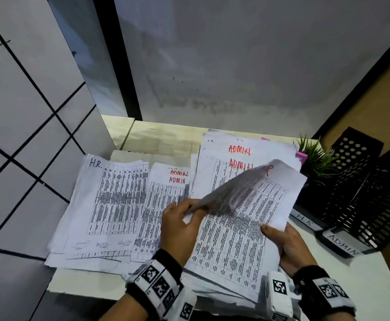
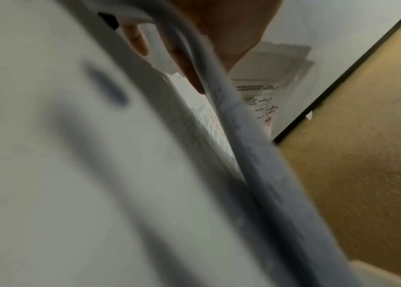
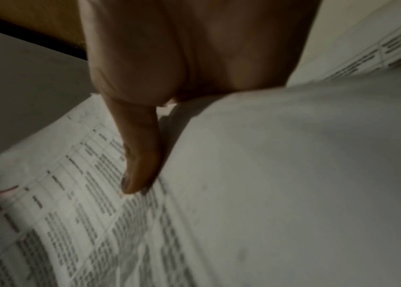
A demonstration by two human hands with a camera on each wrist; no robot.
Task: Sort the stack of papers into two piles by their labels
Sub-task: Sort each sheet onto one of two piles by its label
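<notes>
From here I've got the left hand (image 1: 182,224) pinching the near-left corner of a lifted sheet (image 1: 240,184), which is blurred and curling up off the stack of papers (image 1: 233,239), while the right hand (image 1: 289,244) grips that stack's right edge with the thumb (image 3: 140,159) flat on the printed table and the other fingers hidden underneath. The stack sits at the near edge of the desk (image 1: 157,135), roughly in the middle. The H.R. pile (image 1: 101,205) is at the left edge, an ADMIN pile (image 1: 163,193) just beside it, more ADMIN sheets (image 1: 233,149) toward the far edge, and black mesh trays (image 1: 360,193) tagged HR and ADMIN plus a small plant (image 1: 314,156) at the right side.
</notes>
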